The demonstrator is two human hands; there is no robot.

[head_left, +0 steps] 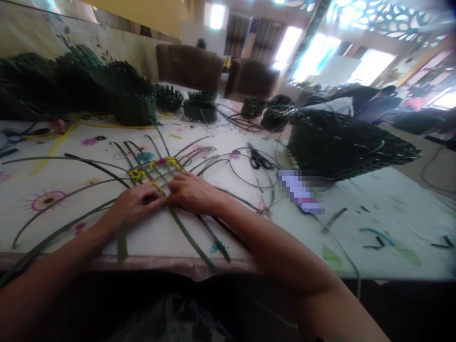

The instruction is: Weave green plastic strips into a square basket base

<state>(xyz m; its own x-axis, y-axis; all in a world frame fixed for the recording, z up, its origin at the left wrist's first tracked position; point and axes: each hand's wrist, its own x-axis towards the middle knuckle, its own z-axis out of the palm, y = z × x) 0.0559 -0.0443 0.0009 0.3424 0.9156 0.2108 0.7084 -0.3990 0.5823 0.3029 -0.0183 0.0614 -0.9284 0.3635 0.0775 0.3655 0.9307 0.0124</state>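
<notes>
A small woven base [160, 173] of dark green strips lies flat on the table, edged with yellow twisted strands and a bit of red. Long loose green strips [188, 232] fan out from it on all sides. At its near edge my left hand [137, 202] has its fingers closed on the weave, thumb pointing towards the near corner. Beside it my right hand [188, 192] pinches the same near corner, knuckles up. The two hands almost meet, and their fingertips hide the exact bit being gripped.
Black scissors [260, 158] lie right of the weave, near a loop of thin strip. Further right, a large dark basket [338, 142] rests on its side by a blurred lilac item [299, 190]. Dark green baskets [131, 95] line the back; cut scraps [377, 243] dot the right side.
</notes>
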